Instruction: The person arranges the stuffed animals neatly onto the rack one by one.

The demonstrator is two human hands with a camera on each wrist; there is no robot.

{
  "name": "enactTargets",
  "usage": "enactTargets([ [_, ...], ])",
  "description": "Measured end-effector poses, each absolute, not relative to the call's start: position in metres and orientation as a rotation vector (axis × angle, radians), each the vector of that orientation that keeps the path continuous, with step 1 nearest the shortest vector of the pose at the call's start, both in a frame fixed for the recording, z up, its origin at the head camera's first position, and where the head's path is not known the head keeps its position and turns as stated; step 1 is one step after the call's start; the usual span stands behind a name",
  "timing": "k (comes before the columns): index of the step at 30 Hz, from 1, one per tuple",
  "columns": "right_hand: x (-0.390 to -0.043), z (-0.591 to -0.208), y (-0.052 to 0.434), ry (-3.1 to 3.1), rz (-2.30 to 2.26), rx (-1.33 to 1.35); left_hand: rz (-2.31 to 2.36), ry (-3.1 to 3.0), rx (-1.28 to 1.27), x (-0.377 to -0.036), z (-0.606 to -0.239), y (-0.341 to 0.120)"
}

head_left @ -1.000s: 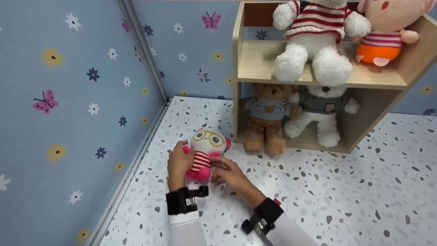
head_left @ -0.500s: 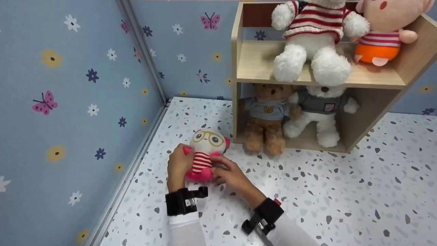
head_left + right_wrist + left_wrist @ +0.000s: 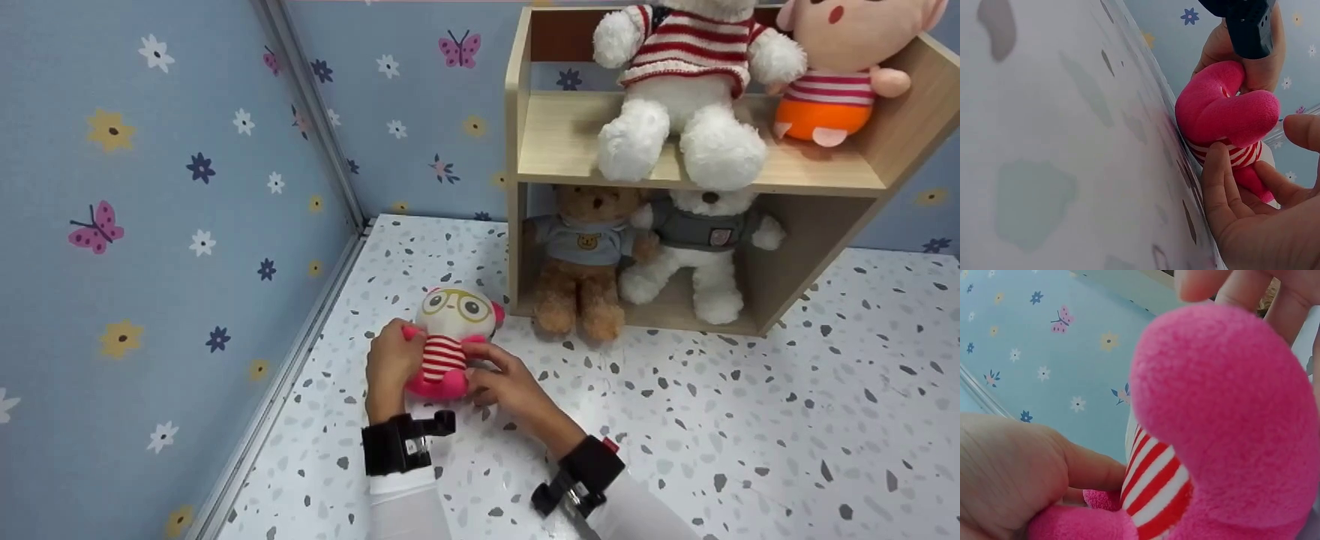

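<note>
A plush panda point(image 3: 444, 358) with a white head, yellow glasses, pink limbs and a red-and-white striped body lies face up on the speckled floor point(image 3: 675, 420). My left hand point(image 3: 390, 364) grips its side, thumb on the front by the pink arm point(image 3: 1081, 523); the other fingers are mostly hidden. On the opposite side, my right hand point(image 3: 506, 382) holds the body with bent fingers. In the right wrist view, those fingers point(image 3: 1219, 174) reach along the toy's side and arm, while the thumb point(image 3: 1300, 132) stands apart from it.
A wooden shelf point(image 3: 517, 240) stands behind, to the right. On top sit a white bear point(image 3: 679, 105) and a pink pig plush point(image 3: 825, 105); below are a brown bear point(image 3: 577, 277) and another white bear point(image 3: 709, 255). A flowered wall point(image 3: 150, 300) rises at left.
The plush panda has turned slightly between my hands so that more of its striped front faces up. The hands have hardly moved; the head view has shifted a little.
</note>
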State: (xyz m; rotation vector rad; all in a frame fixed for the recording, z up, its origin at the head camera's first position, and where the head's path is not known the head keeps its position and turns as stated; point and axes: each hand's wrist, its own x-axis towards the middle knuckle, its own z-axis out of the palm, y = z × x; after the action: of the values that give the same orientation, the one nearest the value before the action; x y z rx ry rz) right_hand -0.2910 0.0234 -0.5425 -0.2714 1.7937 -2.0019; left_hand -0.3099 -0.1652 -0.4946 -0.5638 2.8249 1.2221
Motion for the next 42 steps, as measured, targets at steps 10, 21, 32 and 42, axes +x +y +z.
enactTargets([
  [10, -0.29, -0.535, 0.029, 1.746, -2.031, -0.25, 1.208, 2.799, -0.56, -0.308, -0.487, -0.165],
  [21, -0.294, -0.531, 0.041, 1.798, -2.036, -0.264, 1.258, 2.799, -0.517, -0.305, -0.479, -0.163],
  [32, -0.297, -0.523, 0.049, 1.843, -2.015, -0.209, 1.314, 2.758, -0.416, -0.303, -0.472, -0.163],
  [42, -0.298, -0.518, 0.054, 1.811, -1.988, -0.223, 1.299, 2.767, -0.341, -0.299, -0.466, -0.164],
])
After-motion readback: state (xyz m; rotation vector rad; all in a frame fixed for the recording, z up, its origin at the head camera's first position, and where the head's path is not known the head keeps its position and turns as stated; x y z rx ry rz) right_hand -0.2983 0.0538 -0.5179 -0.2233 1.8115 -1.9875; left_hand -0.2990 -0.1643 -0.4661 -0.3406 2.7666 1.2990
